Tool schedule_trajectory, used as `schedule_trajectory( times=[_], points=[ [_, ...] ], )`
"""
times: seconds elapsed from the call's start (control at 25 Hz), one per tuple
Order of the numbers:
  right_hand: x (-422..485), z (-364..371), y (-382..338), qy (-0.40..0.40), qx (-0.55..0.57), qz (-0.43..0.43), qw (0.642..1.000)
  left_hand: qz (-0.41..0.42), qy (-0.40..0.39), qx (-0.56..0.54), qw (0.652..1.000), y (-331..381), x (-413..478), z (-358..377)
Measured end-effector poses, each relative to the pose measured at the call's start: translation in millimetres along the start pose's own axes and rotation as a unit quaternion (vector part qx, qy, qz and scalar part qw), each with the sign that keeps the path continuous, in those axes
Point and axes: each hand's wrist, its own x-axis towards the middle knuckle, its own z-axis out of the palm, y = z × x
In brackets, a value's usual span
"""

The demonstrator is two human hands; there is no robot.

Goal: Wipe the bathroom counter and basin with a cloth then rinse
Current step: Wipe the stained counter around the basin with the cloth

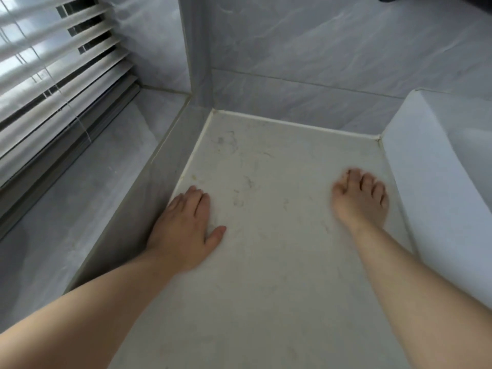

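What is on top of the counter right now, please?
Only the left hand and right hand rest on the counter, among faint smudges. Anything beneath the palms is covered.

Bare left grip (183, 225), bare right grip (360, 199), bare forearms (87, 310)

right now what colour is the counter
The counter is off-white with faint grey marks, seen best in the head view.
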Motion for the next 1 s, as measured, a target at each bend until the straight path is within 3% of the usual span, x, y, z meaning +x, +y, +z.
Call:
schedule_trajectory(
  times=[0.04, 0.12, 0.2, 0.28, 0.4, 0.56, 0.6, 0.72, 0.76, 0.92, 1.0],
  points=[
    [-11, 2, -16, 0.017, -0.009, -0.011, 1.000, 0.005, -0.006, -0.003, 1.000, -2, 1, 0],
    [-40, 16, -66, 0.042, -0.005, -0.191, 0.981, 0.000, 0.004, -0.017, 1.000, -3, 1, 1],
    [-68, 23, -114, -0.035, 0.008, -0.405, 0.914, -0.014, 0.034, -0.039, 0.999, -2, 0, 1],
    [-66, 20, -138, -0.098, -0.004, -0.485, 0.869, -0.035, 0.071, -0.081, 0.994, -1, -1, 2],
    [-42, 16, -146, -0.093, -0.018, -0.439, 0.894, -0.052, 0.127, -0.124, 0.983, -1, 0, 2],
    [-60, 19, -171, -0.134, -0.016, -0.555, 0.821, -0.067, 0.129, -0.142, 0.979, -3, 0, 4],
    [-55, 20, -177, -0.131, -0.011, -0.548, 0.826, -0.070, 0.135, -0.141, 0.978, -3, 0, 4],
    [-30, 24, -186, -0.099, 0.006, -0.426, 0.899, -0.068, 0.150, -0.141, 0.976, -2, 0, 5],
    [-30, 23, -186, -0.097, 0.008, -0.425, 0.900, -0.070, 0.148, -0.141, 0.976, -2, 0, 5],
    [-58, 20, -180, -0.122, 0.010, -0.565, 0.816, -0.076, 0.134, -0.136, 0.979, -4, 0, 6],
    [-39, 24, -189, -0.096, -0.002, -0.540, 0.836, -0.069, 0.130, -0.121, 0.982, -3, 0, 7]
  ],
)
